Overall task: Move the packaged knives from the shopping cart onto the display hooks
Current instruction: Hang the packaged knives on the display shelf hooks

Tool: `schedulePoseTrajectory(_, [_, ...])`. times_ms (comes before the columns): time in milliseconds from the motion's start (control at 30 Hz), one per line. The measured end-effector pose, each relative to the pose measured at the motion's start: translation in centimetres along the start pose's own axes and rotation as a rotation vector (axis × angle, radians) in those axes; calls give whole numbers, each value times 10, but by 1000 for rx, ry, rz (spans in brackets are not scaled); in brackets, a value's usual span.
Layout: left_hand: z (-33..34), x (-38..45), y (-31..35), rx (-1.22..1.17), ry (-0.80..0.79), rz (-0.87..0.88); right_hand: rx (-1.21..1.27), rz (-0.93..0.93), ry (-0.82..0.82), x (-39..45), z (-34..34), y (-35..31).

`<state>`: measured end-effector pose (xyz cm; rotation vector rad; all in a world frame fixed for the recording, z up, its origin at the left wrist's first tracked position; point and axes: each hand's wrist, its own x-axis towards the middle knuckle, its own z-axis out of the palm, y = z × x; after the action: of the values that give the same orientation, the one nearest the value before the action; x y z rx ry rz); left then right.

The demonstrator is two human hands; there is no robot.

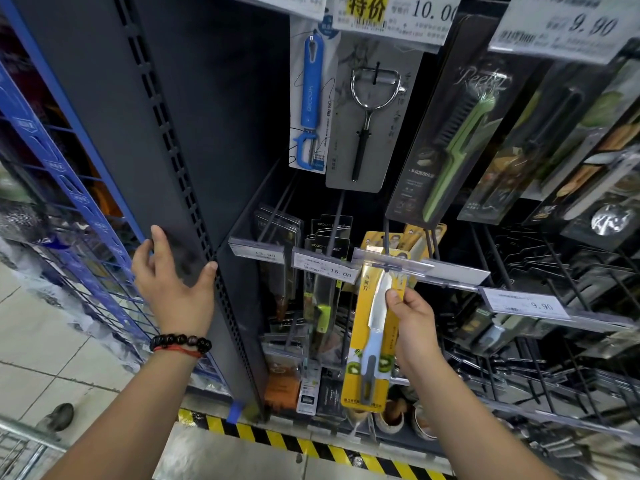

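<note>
Right hand [414, 327]: thumb and fingers pinching the side of a yellow knife pack [372, 332], held upright. Inside the pack, a white-bladed knife with a grey handle, kiwi slices printed near the bottom. Top of the pack right under a clear price strip [391, 263] at the tip of a display hook [384, 237]; on the hook or just in front of it, hard to tell. More yellow packs [419, 237] hanging behind on the same hook.

Left hand [173, 275]: fingers spread and bent, thumb and fingertips gripping the edge of the dark shelf side panel [194, 140]. Black bead bracelet [180, 342] and a red string on that wrist.

Next hook over to the left: packs with a green-handled knife [322, 317]. Higher up: a blue peeler [310, 95], a metal peeler with a black handle [367, 112], a green peeler [460, 143]. Corner of a wire shopping cart [20, 448] at the bottom left.
</note>
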<state>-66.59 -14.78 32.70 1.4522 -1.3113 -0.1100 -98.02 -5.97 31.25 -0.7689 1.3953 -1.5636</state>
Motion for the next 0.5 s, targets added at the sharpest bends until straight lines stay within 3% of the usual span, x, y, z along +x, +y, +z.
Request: schedulePoseTrajectory(500, [0, 1, -6, 23, -1, 51, -101, 77, 52, 1, -2, 12])
